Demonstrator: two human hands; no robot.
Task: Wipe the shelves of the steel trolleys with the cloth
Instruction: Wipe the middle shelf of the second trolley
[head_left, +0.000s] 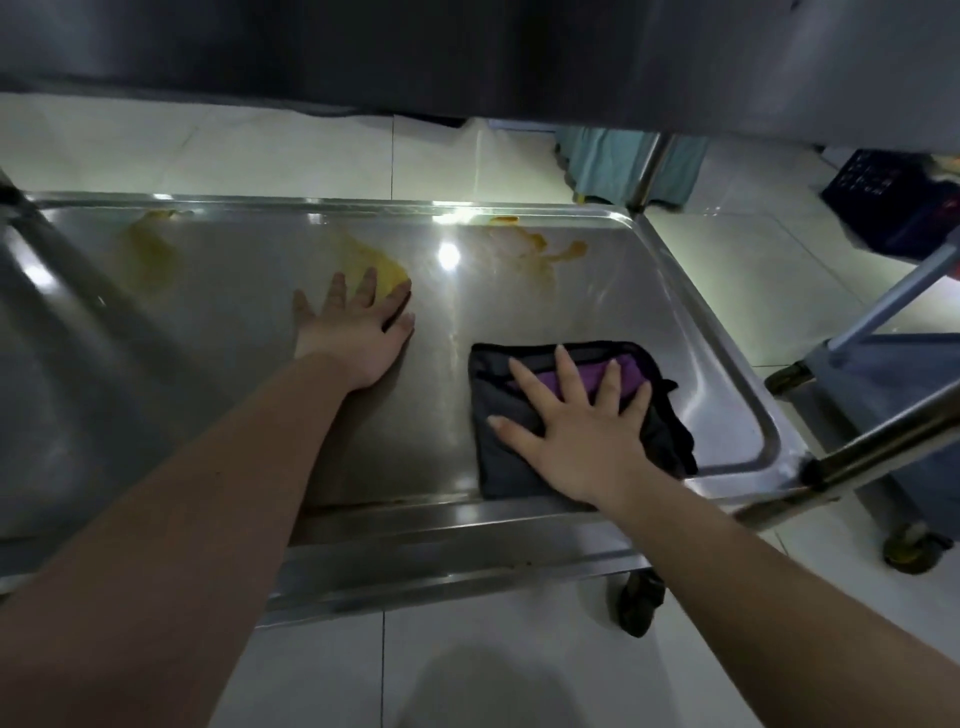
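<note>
A steel trolley's lower shelf (234, 322) fills the middle of the head view, under the dark underside of an upper shelf (467, 47). My right hand (576, 421) lies flat with spread fingers on a folded dark grey and purple cloth (498, 410) at the shelf's near right. My left hand (358, 327) rests flat on the bare steel, fingertips at a yellow smear (387, 270). More yellow-orange stains lie at the far left (150, 254) and far right (540, 249) of the shelf.
The trolley's steel post (649, 171) rises at the far right corner and a caster (641, 603) shows below the front edge. A second trolley frame with a wheel (914, 551) stands to the right. A dark crate (883, 197) sits on the tiled floor.
</note>
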